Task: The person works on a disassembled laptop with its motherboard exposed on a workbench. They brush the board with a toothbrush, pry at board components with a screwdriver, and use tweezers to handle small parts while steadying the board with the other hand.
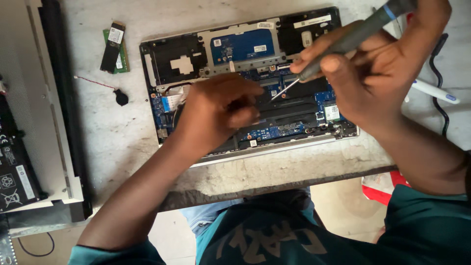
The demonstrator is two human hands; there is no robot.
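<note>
The left hand (218, 110) reaches in from the lower left of the frame, forearm stretched diagonally up, and rests knuckles-up on the middle of the opened laptop (248, 78), its fingers curled together and pressed down onto the dark inner parts; whether they pinch anything small under them cannot be told. The right hand (373, 68) comes in from the right edge, wrist bent, thumb and fingers closed round the grey handle of a screwdriver (338, 44) that slants from the upper right down to the left, its thin metal tip standing just over the board near the centre of the frame, right beside the left fingertips. The laptop lies bottom-up with its cover off in the upper middle of the frame on a pale, scuffed table (117, 137), showing a blue circuit board, a blue patch in a silver frame and black empty bays. In the upper left lies a small green and black memory module (114, 46), and below it a black coin cell on a red wire (119, 97).
</note>
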